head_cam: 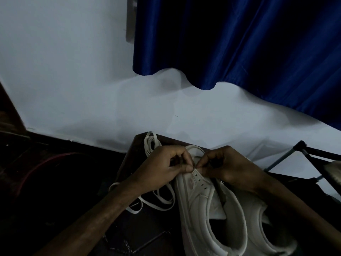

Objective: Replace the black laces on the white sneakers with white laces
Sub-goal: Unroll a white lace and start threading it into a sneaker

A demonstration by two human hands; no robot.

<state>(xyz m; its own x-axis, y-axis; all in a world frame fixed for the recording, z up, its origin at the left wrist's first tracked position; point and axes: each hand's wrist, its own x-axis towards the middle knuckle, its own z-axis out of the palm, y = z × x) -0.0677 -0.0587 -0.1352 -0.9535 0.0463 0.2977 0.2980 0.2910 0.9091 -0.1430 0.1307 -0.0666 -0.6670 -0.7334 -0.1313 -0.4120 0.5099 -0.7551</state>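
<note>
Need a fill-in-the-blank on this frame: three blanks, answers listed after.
1. The left hand and right hand pinch a lace whose colour is ____.
2. The curtain hanging behind is ____.
3. The sneakers lying side by side number ____.
Missing words: white; blue; two.

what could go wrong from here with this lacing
1. The light is dim and the eyelets are small, so the white lace pinched by the left hand and right hand may go in twisted or skip a hole.
2. The loose lace by the left forearm might snag.
3. The spare lace at the table corner could get knocked off.
</note>
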